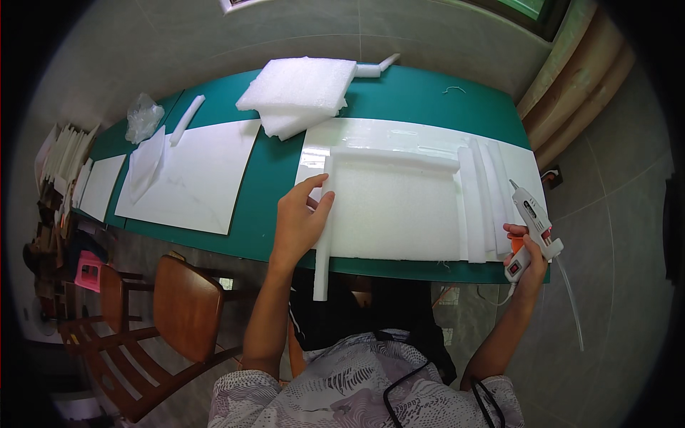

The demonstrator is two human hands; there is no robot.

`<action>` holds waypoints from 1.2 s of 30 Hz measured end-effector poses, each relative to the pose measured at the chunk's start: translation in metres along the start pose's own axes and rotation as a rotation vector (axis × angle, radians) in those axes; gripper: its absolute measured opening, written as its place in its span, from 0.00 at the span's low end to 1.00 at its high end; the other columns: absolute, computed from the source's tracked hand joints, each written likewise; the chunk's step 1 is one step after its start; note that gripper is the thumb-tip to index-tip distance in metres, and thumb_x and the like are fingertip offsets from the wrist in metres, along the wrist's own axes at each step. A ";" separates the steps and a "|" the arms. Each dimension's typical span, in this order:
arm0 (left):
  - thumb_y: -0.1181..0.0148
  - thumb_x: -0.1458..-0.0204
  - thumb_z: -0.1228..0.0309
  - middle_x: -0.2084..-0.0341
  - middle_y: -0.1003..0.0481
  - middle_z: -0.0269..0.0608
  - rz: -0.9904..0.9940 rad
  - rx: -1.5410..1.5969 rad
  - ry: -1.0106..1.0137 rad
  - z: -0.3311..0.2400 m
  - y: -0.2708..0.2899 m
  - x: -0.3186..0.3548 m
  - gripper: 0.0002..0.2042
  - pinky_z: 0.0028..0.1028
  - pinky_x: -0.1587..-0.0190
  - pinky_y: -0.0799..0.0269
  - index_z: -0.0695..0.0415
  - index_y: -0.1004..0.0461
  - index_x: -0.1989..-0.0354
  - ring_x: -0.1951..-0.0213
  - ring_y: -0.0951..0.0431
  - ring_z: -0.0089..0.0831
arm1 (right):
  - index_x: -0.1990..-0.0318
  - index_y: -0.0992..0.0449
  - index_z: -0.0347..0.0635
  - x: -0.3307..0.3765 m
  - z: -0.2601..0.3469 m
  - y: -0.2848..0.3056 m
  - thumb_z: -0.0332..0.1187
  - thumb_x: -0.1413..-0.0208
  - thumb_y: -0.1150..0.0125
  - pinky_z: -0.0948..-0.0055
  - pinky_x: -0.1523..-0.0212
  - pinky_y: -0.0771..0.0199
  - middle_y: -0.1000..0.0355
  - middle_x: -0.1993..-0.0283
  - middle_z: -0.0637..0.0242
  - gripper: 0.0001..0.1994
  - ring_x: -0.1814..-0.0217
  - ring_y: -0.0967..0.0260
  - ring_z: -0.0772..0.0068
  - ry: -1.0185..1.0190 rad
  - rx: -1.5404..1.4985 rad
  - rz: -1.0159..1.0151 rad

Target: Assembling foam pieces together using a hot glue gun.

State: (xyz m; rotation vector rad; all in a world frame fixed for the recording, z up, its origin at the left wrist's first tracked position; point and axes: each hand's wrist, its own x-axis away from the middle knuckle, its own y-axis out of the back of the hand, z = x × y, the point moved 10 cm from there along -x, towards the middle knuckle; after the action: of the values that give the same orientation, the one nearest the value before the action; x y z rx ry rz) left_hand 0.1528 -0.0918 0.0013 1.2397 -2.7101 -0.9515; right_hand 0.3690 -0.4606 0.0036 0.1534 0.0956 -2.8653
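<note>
My left hand [300,217] presses flat on a long white foam strip [325,235] that lies along the left edge of a white foam sheet [396,210]; the strip overhangs the table's near edge. A second strip [396,158] lies across the sheet's far edge. My right hand [526,253] grips a white hot-glue gun [531,221] with an orange trigger, its nozzle pointing away, beside several foam strips [481,200] at the sheet's right. The sheet rests on a glossy white board [371,132].
The green table [421,96] also bears a stack of foam sheets [300,89], a large white board [196,175], loose foam pieces [146,164] and a crumpled plastic bag [143,118]. Wooden chairs [178,307] stand at lower left. The glue gun's cord hangs off the right edge.
</note>
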 end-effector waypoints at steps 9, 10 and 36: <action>0.39 0.48 0.74 0.66 0.22 0.44 -0.020 -0.011 -0.066 -0.014 0.005 0.002 0.13 0.25 0.71 0.28 0.56 0.21 0.53 0.75 0.27 0.27 | 0.48 0.29 0.28 -0.001 0.003 -0.005 0.34 0.46 0.47 0.81 0.80 0.28 0.24 0.58 0.51 0.21 0.57 0.29 0.72 -0.003 -0.021 0.022; 0.39 0.47 0.74 0.68 0.23 0.44 -0.011 -0.026 -0.055 -0.014 0.004 0.002 0.12 0.25 0.71 0.28 0.57 0.21 0.54 0.75 0.27 0.27 | 0.50 0.28 0.28 -0.001 0.003 -0.005 0.34 0.46 0.47 0.82 0.81 0.29 0.24 0.58 0.50 0.20 0.57 0.29 0.73 -0.003 -0.008 0.014; 0.33 0.55 0.77 0.66 0.27 0.44 0.206 -0.306 -0.372 -0.056 0.003 0.039 0.11 0.34 0.58 0.30 0.60 0.23 0.61 0.61 0.26 0.41 | 0.44 0.31 0.27 -0.002 -0.005 -0.005 0.34 0.45 0.46 0.81 0.79 0.29 0.24 0.59 0.55 0.23 0.59 0.30 0.75 -0.061 -0.023 0.016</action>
State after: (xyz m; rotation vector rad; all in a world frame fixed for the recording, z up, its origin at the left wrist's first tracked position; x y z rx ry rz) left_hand 0.1382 -0.1461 0.0399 0.7776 -2.7232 -1.6267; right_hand 0.3698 -0.4549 -0.0011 0.0619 0.1144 -2.8491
